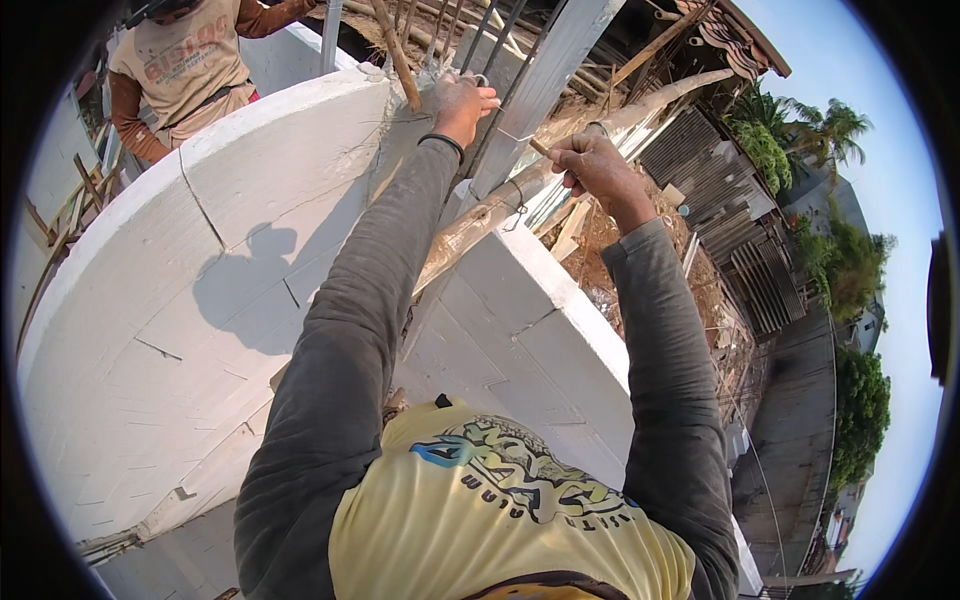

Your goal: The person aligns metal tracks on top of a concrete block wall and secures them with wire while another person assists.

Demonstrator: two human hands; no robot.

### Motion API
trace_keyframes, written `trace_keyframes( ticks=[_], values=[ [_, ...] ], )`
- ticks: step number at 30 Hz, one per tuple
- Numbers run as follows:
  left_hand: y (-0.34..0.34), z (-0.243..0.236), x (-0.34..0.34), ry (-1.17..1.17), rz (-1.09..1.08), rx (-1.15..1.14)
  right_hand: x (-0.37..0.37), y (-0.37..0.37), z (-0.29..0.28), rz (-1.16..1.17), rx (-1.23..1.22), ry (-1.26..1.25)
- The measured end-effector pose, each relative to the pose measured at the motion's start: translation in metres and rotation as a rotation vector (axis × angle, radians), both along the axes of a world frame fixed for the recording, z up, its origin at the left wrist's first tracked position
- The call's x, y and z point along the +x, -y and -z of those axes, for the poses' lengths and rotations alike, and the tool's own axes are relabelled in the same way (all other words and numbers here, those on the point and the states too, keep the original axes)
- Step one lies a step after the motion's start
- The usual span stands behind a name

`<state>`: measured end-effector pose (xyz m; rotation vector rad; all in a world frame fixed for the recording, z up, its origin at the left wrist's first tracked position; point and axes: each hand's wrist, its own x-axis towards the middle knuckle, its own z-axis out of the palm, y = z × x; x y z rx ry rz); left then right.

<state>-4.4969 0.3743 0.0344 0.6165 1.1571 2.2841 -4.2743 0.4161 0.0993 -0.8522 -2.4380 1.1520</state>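
My right hand (600, 178) is closed around a short tan stick (540, 148), which looks wooden. From the stick's tip a thin pale line (516, 137) runs to the edge of a grey upright post (548, 78). On the post's other side, my left hand (466, 104) is curled beside dark steel rebars (482, 38). Whatever its fingers grip is hidden, though a small shiny bit shows at the fingertips. Below the hands, a round timber pole (468, 236) crosses the post's foot, with a bent wire (517, 196) around it.
A curved white block wall (290, 150) rises at left, and another white wall (540, 290) stands below the pole. Behind the left wall is a co-worker (195, 75) in brown sleeves. Rusty corrugated sheets (700, 165) and debris lie lower down at right.
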Motion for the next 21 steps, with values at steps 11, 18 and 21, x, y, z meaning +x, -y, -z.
trace_keyframes(
  ticks=[11, 18, 21],
  values=[
    [-0.002, 0.004, -0.012, 0.096, 0.033, -0.006, -0.008, 0.012, 0.002, -0.034, 0.033, -0.106],
    [0.001, 0.003, -0.010, 0.100, 0.017, -0.034, -0.028, 0.012, 0.015, 0.004, 0.425, -0.179],
    [0.001, 0.001, -0.013, 0.103, 0.028, -0.028, -0.039, 0.012, 0.014, -0.006, 0.462, -0.149]
  ],
)
